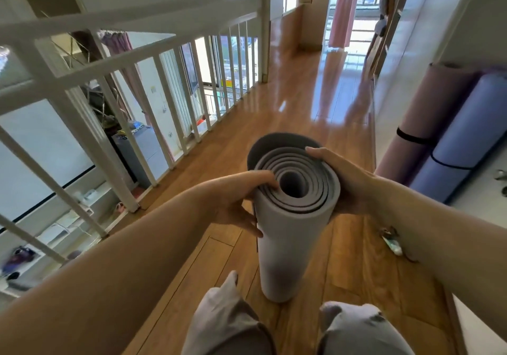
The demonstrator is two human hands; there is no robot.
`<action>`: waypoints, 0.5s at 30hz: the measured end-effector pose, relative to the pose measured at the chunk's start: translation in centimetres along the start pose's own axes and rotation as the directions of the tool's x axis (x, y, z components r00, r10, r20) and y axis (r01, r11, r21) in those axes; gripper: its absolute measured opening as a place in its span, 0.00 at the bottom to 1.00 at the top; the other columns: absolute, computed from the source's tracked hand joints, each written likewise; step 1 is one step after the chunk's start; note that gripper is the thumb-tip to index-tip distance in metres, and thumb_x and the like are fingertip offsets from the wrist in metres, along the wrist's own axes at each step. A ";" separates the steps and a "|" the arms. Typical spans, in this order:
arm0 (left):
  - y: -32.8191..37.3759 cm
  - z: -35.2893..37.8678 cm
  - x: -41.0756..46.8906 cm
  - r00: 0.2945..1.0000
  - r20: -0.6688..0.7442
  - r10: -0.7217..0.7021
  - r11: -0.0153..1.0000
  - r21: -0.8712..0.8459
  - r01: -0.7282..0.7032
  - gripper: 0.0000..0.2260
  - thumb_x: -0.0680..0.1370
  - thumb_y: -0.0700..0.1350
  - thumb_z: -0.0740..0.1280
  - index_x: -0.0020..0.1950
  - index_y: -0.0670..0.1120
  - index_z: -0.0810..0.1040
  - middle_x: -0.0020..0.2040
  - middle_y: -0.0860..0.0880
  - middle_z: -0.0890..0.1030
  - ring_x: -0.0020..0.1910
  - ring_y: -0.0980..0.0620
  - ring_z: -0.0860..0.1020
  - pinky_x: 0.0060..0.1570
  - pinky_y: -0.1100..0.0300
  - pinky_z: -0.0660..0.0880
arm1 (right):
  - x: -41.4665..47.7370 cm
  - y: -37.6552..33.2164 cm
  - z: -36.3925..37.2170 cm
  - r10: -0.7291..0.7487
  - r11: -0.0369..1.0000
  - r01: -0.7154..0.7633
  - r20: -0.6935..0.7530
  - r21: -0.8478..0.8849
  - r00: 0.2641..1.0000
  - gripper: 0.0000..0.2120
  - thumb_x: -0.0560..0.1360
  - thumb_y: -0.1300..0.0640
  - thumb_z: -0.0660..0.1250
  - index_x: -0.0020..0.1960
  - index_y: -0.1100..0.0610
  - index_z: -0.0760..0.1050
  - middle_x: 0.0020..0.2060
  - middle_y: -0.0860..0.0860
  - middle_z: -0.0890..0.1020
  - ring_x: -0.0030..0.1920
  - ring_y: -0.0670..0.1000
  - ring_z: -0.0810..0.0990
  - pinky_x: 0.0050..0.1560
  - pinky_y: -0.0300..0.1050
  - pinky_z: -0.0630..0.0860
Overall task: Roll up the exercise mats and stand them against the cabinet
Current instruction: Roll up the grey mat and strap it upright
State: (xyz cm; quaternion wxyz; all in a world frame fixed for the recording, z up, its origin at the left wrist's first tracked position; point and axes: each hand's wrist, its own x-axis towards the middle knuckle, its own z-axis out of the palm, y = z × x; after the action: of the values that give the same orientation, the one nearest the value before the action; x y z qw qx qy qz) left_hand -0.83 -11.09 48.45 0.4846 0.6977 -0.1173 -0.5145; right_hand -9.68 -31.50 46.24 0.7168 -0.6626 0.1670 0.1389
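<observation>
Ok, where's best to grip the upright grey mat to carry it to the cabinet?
Probably just below the top, squeezing in from both sides: the grey mat stands upright and its outer layer gapes at the far side, so inward pressure keeps the coil tight.

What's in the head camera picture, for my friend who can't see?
A left hand and right hand hold a rolled grey mat upright on the wooden floor. A pink mat and a purple mat, rolled, lean against a white cabinet.
</observation>
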 end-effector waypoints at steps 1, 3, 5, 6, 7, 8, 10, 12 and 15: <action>0.4 0.1 0.0 1.000 -0.017 -0.011 1.000 0.013 0.012 0.26 0.72 0.49 0.71 0.68 0.50 0.67 0.62 0.43 0.74 0.57 0.37 0.77 0.48 0.43 0.80 | 0.0 -0.1 -0.1 -0.003 1.000 0.003 0.008 -0.002 1.000 0.34 0.69 0.30 0.64 0.66 0.51 0.73 0.61 0.62 0.77 0.63 0.68 0.73 0.59 0.78 0.66; 0.7 0.6 0.0 0.999 -0.034 -0.036 0.997 0.072 0.038 0.25 0.74 0.49 0.70 0.68 0.48 0.67 0.61 0.42 0.75 0.55 0.37 0.78 0.47 0.44 0.80 | -0.2 -0.5 -0.5 -0.010 1.000 0.010 -0.004 0.000 1.000 0.34 0.71 0.31 0.61 0.67 0.54 0.72 0.62 0.64 0.76 0.63 0.69 0.72 0.62 0.77 0.64; 0.8 1.2 -0.1 0.999 0.001 -0.037 0.991 0.129 0.036 0.22 0.75 0.47 0.69 0.67 0.49 0.68 0.59 0.42 0.76 0.55 0.38 0.79 0.49 0.44 0.80 | -0.3 -1.3 -0.8 -0.030 0.999 0.029 -0.052 -0.019 0.998 0.33 0.74 0.33 0.59 0.66 0.57 0.71 0.60 0.65 0.77 0.62 0.70 0.73 0.63 0.74 0.66; 0.7 1.4 -0.1 0.999 0.023 -0.028 0.989 0.143 0.025 0.20 0.76 0.46 0.68 0.66 0.50 0.68 0.59 0.43 0.76 0.54 0.39 0.79 0.49 0.44 0.80 | -0.3 -1.7 -0.9 -0.046 0.998 0.043 -0.085 -0.045 0.995 0.31 0.76 0.34 0.57 0.65 0.58 0.72 0.58 0.64 0.79 0.58 0.68 0.76 0.62 0.70 0.69; 0.6 1.6 -0.1 0.999 0.037 -0.016 0.989 0.150 0.010 0.19 0.76 0.46 0.68 0.65 0.52 0.68 0.58 0.44 0.76 0.54 0.40 0.80 0.49 0.44 0.80 | -0.2 -2.1 -1.0 -0.044 0.997 0.036 -0.118 -0.066 0.992 0.29 0.78 0.36 0.55 0.63 0.60 0.72 0.53 0.62 0.81 0.52 0.64 0.79 0.60 0.65 0.73; 0.5 1.7 -0.2 0.999 0.048 -0.003 0.987 0.158 -0.005 0.18 0.76 0.46 0.68 0.64 0.55 0.68 0.58 0.45 0.76 0.53 0.40 0.80 0.50 0.44 0.80 | -0.2 -2.5 -1.2 -0.026 0.996 0.013 -0.160 -0.084 0.987 0.28 0.79 0.38 0.53 0.60 0.61 0.73 0.46 0.60 0.82 0.45 0.59 0.81 0.54 0.58 0.77; 0.2 1.8 -0.4 0.997 0.073 0.007 0.985 0.173 -0.020 0.19 0.76 0.47 0.68 0.63 0.58 0.65 0.58 0.46 0.75 0.53 0.41 0.80 0.50 0.44 0.80 | -0.2 -3.0 -1.1 0.008 0.989 -0.044 -0.254 -0.138 0.967 0.24 0.81 0.41 0.52 0.53 0.62 0.73 0.35 0.55 0.81 0.36 0.53 0.79 0.44 0.49 0.77; -0.1 1.7 -0.6 0.995 0.099 0.004 0.981 0.191 -0.023 0.23 0.75 0.49 0.68 0.65 0.59 0.62 0.61 0.46 0.73 0.56 0.39 0.78 0.50 0.42 0.79 | -0.1 -3.3 -0.7 -0.007 0.972 -0.064 -0.303 -0.224 0.953 0.22 0.82 0.43 0.51 0.51 0.61 0.73 0.34 0.54 0.79 0.35 0.53 0.78 0.42 0.46 0.75; -0.9 1.4 -0.9 0.993 0.117 -0.007 0.977 0.212 -0.018 0.33 0.70 0.55 0.70 0.69 0.64 0.57 0.67 0.47 0.68 0.59 0.37 0.76 0.50 0.41 0.79 | 0.4 -2.8 -0.5 -0.083 0.921 -0.061 -0.347 -0.385 0.934 0.21 0.82 0.45 0.53 0.52 0.61 0.75 0.38 0.55 0.79 0.39 0.54 0.77 0.41 0.46 0.75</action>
State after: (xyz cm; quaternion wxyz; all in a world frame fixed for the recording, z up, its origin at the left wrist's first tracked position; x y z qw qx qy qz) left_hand -2.72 -10.86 48.25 0.4007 0.7138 -0.2019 -0.5378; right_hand -8.17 -32.28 48.59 0.5292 -0.8068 0.2593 0.0428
